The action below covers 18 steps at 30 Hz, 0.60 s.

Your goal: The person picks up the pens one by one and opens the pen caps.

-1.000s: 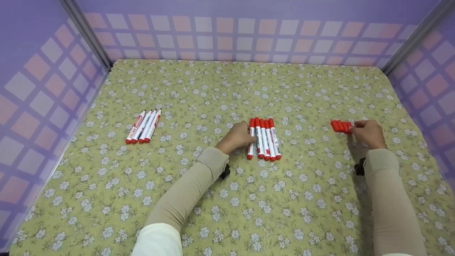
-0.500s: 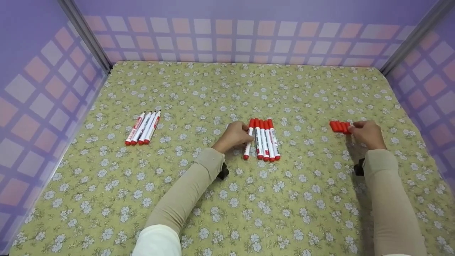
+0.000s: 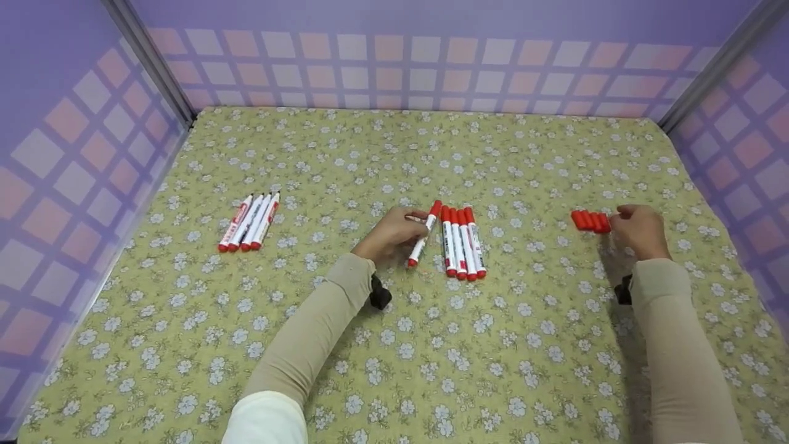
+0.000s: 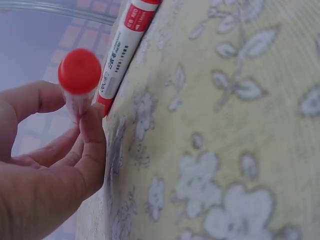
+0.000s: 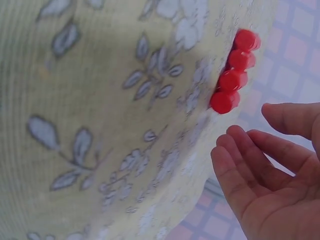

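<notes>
My left hand [image 3: 394, 233] pinches a white marker with a red cap [image 3: 435, 208] between thumb and fingers, tilted with its cap end up and to the right. In the left wrist view the marker's round red end [image 4: 80, 71] faces the camera, and another marker [image 4: 122, 52] lies just behind it. Right beside the held one, several capped markers [image 3: 463, 243] lie side by side on the cloth. My right hand [image 3: 642, 231] is by a row of several loose red caps [image 3: 590, 221]. Its fingers [image 5: 240, 170] are loosely bent and apart from the caps, with nothing between them.
Several uncapped white markers [image 3: 249, 222] lie in a row at the left, dark tips pointing away. A yellow-green flowered cloth [image 3: 345, 160] covers the table. Purple checked panels [image 3: 425, 68] stand along the back and both sides.
My left hand has drawn one capped marker leftward out of the row and tilted it. My right hand has let go of the caps and moved slightly right of them.
</notes>
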Available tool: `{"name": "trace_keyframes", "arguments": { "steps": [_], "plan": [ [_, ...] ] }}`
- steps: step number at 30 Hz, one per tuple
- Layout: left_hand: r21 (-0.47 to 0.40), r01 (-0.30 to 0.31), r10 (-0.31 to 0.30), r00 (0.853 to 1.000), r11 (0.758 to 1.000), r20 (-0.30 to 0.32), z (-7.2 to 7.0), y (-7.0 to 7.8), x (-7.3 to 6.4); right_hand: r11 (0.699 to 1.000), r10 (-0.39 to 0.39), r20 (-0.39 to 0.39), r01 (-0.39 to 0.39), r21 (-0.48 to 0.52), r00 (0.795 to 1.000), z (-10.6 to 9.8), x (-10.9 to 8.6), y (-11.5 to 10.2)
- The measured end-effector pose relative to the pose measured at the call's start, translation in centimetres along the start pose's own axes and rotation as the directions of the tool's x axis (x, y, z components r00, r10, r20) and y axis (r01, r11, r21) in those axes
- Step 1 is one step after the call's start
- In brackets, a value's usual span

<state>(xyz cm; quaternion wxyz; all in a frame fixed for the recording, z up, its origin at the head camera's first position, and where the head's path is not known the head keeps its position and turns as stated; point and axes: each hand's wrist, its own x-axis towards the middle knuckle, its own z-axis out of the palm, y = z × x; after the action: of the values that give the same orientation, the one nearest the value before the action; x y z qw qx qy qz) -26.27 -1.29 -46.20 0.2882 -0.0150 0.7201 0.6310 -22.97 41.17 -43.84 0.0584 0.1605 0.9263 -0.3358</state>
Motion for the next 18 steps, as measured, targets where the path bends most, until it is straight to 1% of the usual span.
{"name": "trace_keyframes", "arguments": {
  "steps": [2, 4, 8, 12, 15, 18],
  "plan": [
    [0.023, -0.03, 0.031, 0.999, 0.999, -0.012, -0.4, 0.1, -0.1, 0.999, -0.03, -0.011, 0.03, -0.011, 0.999, 0.2, 0.0, -0.5],
    [0.025, -0.053, 0.054, 0.998, 0.998, -0.011, -0.7, 0.2, -0.3, 0.998, -0.064, -0.019, 0.063, -0.024, 0.998, 0.4, 0.0, -1.0],
    [0.071, -0.084, 0.085, 0.996, 0.994, -0.001, -1.4, 0.5, -0.7, 0.991, -0.125, -0.021, 0.125, -0.04, 0.992, 0.6, -0.3, -2.1],
    [0.149, -0.093, 0.093, 0.996, 0.984, 0.009, -1.9, 0.8, -1.0, 0.984, -0.173, 0.017, 0.173, -0.03, 0.985, 0.8, -0.6, -3.3],
    [0.179, -0.103, 0.1, 0.995, 0.979, 0.025, -2.2, 1.0, -1.2, 0.978, -0.207, 0.059, 0.209, -0.022, 0.976, 1.0, -0.8, -4.4],
    [0.205, -0.135, 0.128, 0.991, 0.969, 0.046, -2.5, 1.0, -1.5, 0.968, -0.247, 0.098, 0.25, -0.019, 0.964, 1.4, -1.2, -5.5]
  ]
}}
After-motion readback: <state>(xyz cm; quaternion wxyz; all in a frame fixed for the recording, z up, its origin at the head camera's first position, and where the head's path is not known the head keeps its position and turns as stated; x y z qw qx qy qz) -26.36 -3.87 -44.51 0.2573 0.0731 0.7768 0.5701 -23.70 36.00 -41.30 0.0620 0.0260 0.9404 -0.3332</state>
